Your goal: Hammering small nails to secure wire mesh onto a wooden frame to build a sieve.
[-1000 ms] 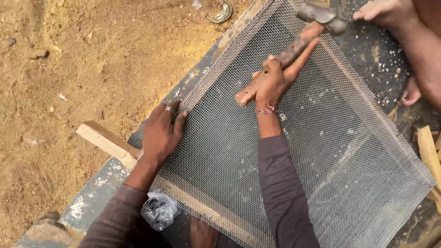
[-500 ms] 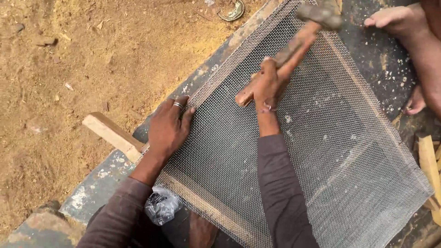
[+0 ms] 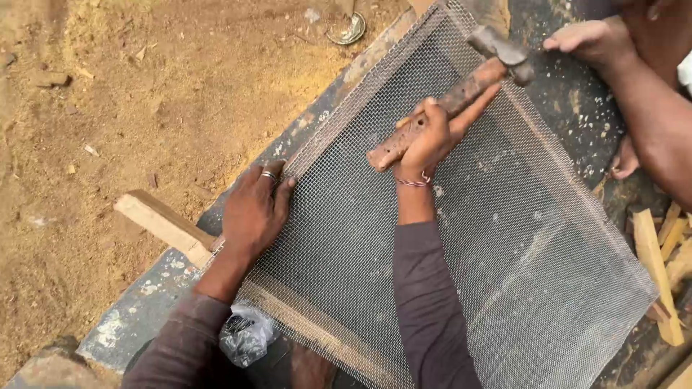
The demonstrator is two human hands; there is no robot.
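Observation:
A wooden frame covered with wire mesh [image 3: 504,238] lies tilted on a dark slab. My left hand [image 3: 254,212], a ring on one finger, presses flat on the mesh at the frame's left edge. My right hand [image 3: 431,137] grips the worn wooden handle of a hammer [image 3: 461,94]. The hammer's metal head is over the frame's upper right edge. A thin bracelet circles my right wrist.
Another person's feet [image 3: 595,39] and leg stand at the top right beside the frame. A wooden plank [image 3: 162,225] lies left on the sandy ground. Wood offcuts [image 3: 659,266] pile at right. A crumpled plastic bag [image 3: 245,337] sits near my left arm.
The hammer and my right hand have stayed over the frame's upper edge, shifting slightly. My left hand stays pressed on the mesh; the view has drifted a little.

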